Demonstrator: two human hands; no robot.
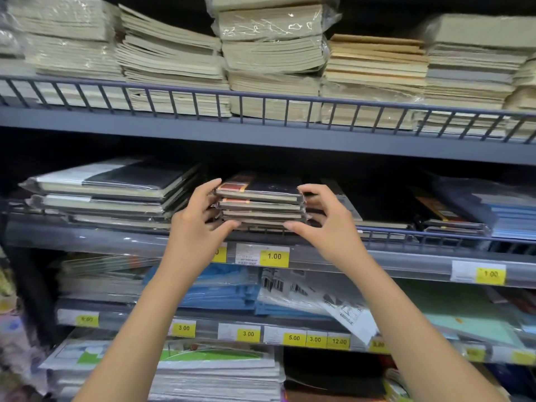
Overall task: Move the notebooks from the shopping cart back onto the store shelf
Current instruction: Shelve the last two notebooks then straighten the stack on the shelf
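Note:
A small stack of dark-covered, plastic-wrapped notebooks (261,203) rests on the middle store shelf (116,237), just behind its low wire rail. My left hand (200,221) clasps the stack's left side, fingers on the upper notebooks and thumb under the front edge. My right hand (322,216) clasps the right side the same way. The top notebook has a red and orange band near its spine. The shopping cart is out of view.
Larger wrapped dark notebooks (116,190) lie left of the stack, and more dark and blue books (464,210) to the right. The upper shelf (261,134) carries tall cream paper piles. Lower shelves hold blue and wrapped stationery behind yellow price tags (274,256).

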